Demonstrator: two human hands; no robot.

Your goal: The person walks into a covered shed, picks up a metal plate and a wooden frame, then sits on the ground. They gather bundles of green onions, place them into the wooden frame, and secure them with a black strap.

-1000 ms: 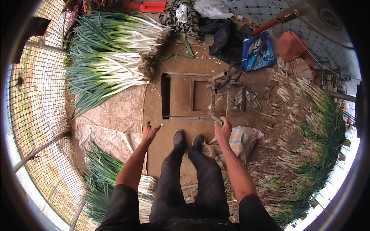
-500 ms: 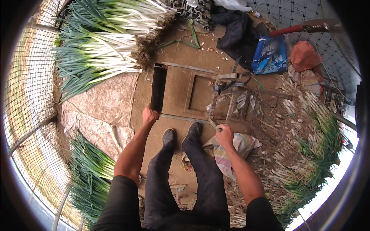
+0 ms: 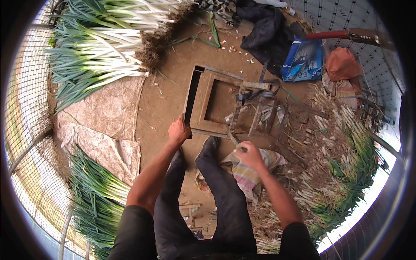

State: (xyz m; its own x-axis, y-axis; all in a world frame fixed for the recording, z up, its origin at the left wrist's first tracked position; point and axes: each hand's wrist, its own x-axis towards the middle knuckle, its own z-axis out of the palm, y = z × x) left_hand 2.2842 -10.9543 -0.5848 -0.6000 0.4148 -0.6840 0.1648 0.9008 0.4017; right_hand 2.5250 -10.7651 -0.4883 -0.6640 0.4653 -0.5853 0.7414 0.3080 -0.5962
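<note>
On the ground before me lies a rusty metal frame (image 3: 203,100) with a rectangular opening inside it. A dark hollow channel (image 3: 195,89) forms its left end. My left hand (image 3: 178,131) is closed on the near end of that channel. My right hand (image 3: 250,155) is closed round the near end of a worn bar (image 3: 233,138) at the frame's right side. Black straps (image 3: 256,96) wrap the upright part of the frame there.
Trimmed green onions (image 3: 104,47) lie piled at the far left on a dirty sheet (image 3: 104,104), with more green onions (image 3: 97,195) at near left. Loose onions (image 3: 346,164) cover the right side. A striped sack (image 3: 251,171), a blue box (image 3: 302,60) and dark cloth (image 3: 266,34) lie about.
My left hand has moved the dark channel to the right, closer to the frame's inner opening. The right hand keeps its hold on the bar. The view has shifted a little.
</note>
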